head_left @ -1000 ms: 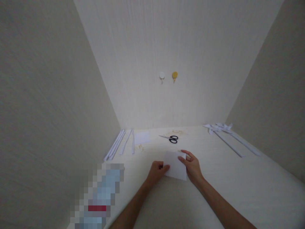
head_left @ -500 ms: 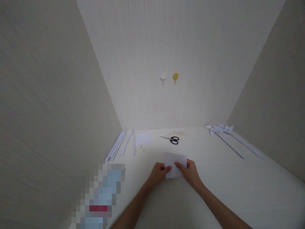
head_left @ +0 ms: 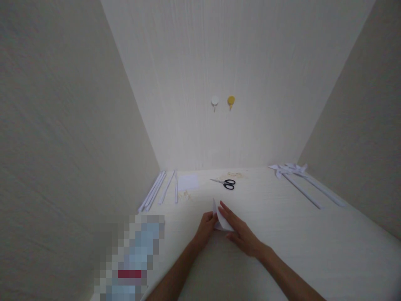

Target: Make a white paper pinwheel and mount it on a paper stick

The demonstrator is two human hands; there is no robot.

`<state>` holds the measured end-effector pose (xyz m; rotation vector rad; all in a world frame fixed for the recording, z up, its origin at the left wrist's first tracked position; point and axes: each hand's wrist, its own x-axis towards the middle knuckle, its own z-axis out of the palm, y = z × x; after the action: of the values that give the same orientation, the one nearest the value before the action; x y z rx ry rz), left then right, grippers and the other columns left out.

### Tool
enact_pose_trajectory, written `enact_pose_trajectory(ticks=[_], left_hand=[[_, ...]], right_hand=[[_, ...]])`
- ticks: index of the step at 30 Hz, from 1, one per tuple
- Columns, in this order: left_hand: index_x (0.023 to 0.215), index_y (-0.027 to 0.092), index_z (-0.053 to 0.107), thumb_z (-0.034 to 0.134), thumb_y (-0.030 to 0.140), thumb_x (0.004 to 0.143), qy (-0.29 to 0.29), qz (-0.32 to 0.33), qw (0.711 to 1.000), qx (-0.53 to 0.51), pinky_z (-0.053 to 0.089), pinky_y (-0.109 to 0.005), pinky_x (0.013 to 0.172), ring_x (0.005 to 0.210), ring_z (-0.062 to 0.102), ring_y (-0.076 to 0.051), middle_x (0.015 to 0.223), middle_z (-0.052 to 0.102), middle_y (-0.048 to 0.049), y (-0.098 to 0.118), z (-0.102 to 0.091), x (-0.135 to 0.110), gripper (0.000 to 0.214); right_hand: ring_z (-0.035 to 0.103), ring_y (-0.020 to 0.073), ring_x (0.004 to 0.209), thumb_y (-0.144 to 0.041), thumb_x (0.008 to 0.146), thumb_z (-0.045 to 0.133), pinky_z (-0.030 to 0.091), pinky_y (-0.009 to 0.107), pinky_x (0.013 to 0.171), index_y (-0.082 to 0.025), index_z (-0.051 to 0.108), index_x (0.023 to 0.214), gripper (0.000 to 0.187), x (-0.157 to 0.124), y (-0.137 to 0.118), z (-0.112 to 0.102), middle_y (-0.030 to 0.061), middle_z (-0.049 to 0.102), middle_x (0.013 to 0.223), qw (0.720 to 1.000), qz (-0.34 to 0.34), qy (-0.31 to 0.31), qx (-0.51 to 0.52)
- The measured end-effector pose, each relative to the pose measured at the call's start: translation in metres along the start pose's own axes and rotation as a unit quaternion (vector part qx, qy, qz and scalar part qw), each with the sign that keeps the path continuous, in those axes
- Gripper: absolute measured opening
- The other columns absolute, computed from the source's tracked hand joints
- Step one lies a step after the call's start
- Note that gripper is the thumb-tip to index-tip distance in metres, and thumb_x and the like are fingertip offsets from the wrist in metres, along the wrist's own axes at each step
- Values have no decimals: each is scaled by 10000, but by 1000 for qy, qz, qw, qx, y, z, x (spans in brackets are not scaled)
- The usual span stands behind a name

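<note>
A small white sheet of paper (head_left: pixel 220 219) lies folded into a narrow shape on the pale table, between my two hands. My left hand (head_left: pixel 206 225) pinches its left edge with closed fingers. My right hand (head_left: pixel 238 232) lies flat over the fold with its fingers stretched out and pressing down on the paper. Most of the sheet is hidden under my right hand.
Black-handled scissors (head_left: pixel 224 183) lie further back, with a white paper square (head_left: pixel 188 182) to their left. Several white paper strips (head_left: pixel 159 190) line the back left. Folded paper pinwheels on long sticks (head_left: pixel 300 179) sit at the back right. Two hooks (head_left: pixel 223 101) hang on the wall.
The sheet has gone from lying open and flat to folded over. My right hand has let go of its right edge and swept left across it, flattening onto the fold.
</note>
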<state>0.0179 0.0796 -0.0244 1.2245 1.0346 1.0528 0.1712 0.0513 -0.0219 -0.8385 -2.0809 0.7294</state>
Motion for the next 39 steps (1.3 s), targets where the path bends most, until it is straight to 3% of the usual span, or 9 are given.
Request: enact_pose_trajectory(ticks=[4, 7, 10, 13, 17, 19, 26, 30, 39], left_hand=[[545, 89, 614, 532, 470, 650, -28, 44, 997, 65, 313, -228, 504, 501, 403, -111, 481, 509, -12, 7, 2, -3, 403], [551, 97, 621, 522, 423, 661, -57, 38, 994, 85, 314, -226, 495, 510, 411, -118, 492, 519, -16, 11, 5, -6, 358], [561, 94, 619, 507, 394, 666, -77, 14, 992, 97, 291, -218, 458, 491, 395, -110, 490, 503, -12, 13, 7, -9, 337], [530, 94, 600, 493, 380, 672, -88, 14, 989, 117, 278, -214, 439, 476, 379, -100, 477, 474, -2, 14, 8, -11, 337], [490, 100, 573, 497, 407, 677, -106, 4, 985, 135, 279, -213, 423, 460, 401, -102, 459, 473, 0, 13, 9, -12, 367], [473, 106, 557, 489, 444, 680, -95, -7, 987, 129, 284, -216, 411, 436, 415, -105, 437, 481, -3, 12, 9, -12, 402], [642, 103, 609, 484, 558, 657, -66, -50, 996, -24, 420, -260, 481, 476, 564, -162, 531, 610, -66, 9, 7, -8, 472], [629, 105, 629, 668, 378, 553, -41, -16, 999, 2, 422, -232, 481, 502, 575, -154, 548, 630, -63, 13, 10, -10, 285], [631, 90, 638, 650, 315, 575, -16, 4, 999, 36, 406, -207, 441, 439, 533, -113, 489, 615, -40, 12, 9, -8, 232]], right_hand=[[268, 215, 1243, -421, 836, 328, 191, 416, 1021, -264, 395, 1252, 449, 2, -1, -2, 36, 245, 1388, 997, 32, 15, 61], [392, 228, 1158, -349, 775, 484, 286, 413, 972, -253, 515, 1147, 386, 4, 2, 1, 70, 436, 1274, 988, 92, 61, 104], [519, 202, 963, -274, 650, 626, 448, 335, 788, -250, 488, 1151, 520, 5, 6, 6, 77, 533, 1112, 968, 162, 108, 156], [554, 161, 793, -231, 561, 685, 473, 265, 630, -238, 474, 1117, 595, 7, 8, 8, 41, 567, 947, 946, 207, 130, 212], [532, 127, 571, -260, 535, 701, 425, 235, 508, -172, 552, 718, 253, 9, 12, 5, -23, 582, 632, 934, 229, 86, 261], [504, 113, 501, -266, 519, 712, 394, 225, 467, -162, 524, 601, 230, 10, 12, 3, -40, 563, 543, 927, 240, 85, 276], [554, 151, 560, -315, 573, 693, 424, 277, 555, -143, 621, 699, 225, 12, 9, 0, 13, 647, 642, 888, 246, 178, 346], [542, 146, 514, -324, 562, 705, 405, 263, 507, -134, 628, 674, 234, 11, 9, 1, 19, 640, 598, 875, 247, 200, 364], [567, 162, 501, -304, 484, 746, 426, 268, 489, -126, 620, 674, 289, 12, 8, 2, 33, 655, 596, 859, 282, 242, 353]])
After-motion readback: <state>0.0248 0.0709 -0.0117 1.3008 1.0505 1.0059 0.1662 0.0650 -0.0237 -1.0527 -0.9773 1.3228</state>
